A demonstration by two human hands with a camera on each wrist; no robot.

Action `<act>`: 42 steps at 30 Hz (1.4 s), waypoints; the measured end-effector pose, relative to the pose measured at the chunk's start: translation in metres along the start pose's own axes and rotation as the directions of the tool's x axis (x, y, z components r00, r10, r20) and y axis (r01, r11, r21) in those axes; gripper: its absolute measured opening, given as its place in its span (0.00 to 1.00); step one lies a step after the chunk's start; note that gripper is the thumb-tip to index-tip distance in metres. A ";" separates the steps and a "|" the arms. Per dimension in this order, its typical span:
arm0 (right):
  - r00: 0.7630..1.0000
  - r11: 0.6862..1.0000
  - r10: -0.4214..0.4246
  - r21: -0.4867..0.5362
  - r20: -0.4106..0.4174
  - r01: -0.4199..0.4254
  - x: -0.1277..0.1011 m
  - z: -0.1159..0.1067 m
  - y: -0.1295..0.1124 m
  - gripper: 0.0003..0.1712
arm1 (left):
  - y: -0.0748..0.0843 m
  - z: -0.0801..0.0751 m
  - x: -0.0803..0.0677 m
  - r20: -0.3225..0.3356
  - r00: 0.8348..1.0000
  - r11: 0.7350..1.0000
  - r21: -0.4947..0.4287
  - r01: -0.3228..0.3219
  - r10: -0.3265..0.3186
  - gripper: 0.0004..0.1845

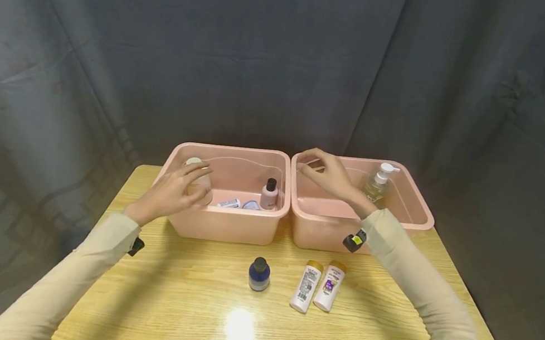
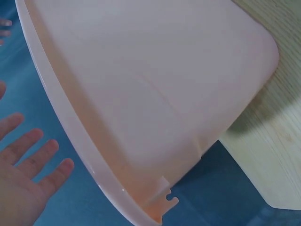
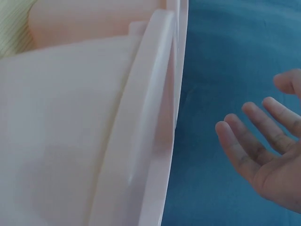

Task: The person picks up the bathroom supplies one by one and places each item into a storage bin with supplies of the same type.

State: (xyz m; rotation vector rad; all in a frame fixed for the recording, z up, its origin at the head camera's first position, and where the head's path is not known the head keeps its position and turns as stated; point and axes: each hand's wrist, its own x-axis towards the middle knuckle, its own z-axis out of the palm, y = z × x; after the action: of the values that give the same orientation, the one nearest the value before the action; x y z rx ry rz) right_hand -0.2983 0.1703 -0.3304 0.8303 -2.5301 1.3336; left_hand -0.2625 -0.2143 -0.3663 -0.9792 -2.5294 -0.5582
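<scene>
Left grip: my left hand (image 1: 171,195) holds nothing, fingers straight beside a cream bottle (image 1: 198,180).
Right grip: my right hand (image 1: 329,175) hangs relaxed, holding nothing, over the glossy pink tub (image 1: 417,206).
Labels: two white bottles (image 1: 317,285) on the wood-grain worktop (image 1: 177,299), print unreadable.

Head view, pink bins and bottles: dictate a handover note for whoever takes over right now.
Left hand: open, against a pale bottle standing in the left bin; no grip shows.
Right hand: open, holding nothing, over the right bin at its back left corner.
Already in bins: pale bottle, pink bottle and two small items in the left one; pump bottle in the right one.
Outside the bins, on the table: blue bottle upright, two white bottles lying side by side.
</scene>
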 end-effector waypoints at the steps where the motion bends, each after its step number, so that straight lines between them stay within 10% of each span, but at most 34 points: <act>1: 1.000 1.000 0.005 0.001 0.003 -0.005 -0.002 -0.002 0.000 0.16 | 0.001 0.000 0.000 -0.005 1.000 1.000 -0.004 -0.004 0.004 0.26; 16: 0.999 0.999 0.051 -0.008 0.000 -0.051 -0.032 -0.027 -0.031 0.15 | 0.015 0.005 -0.001 -0.034 0.998 0.998 -0.026 -0.054 0.053 0.25; 26: 1.000 0.998 0.028 -0.051 0.015 -0.027 -0.039 -0.037 0.017 0.17 | 0.024 0.009 -0.001 0.000 0.999 0.995 -0.094 -0.041 0.042 0.26; 42: 0.999 0.987 0.031 -0.157 0.029 -0.026 -0.063 -0.059 0.028 0.21 | 0.044 0.015 -0.002 -0.029 0.988 0.974 -0.168 -0.152 0.149 0.25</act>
State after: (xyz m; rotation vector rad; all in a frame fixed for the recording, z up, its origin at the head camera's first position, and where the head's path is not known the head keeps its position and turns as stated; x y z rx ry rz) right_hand -0.2675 0.2547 -0.3400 0.7917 -2.6389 1.1199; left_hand -0.2329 -0.1780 -0.3705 -1.2104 -2.3982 -0.7420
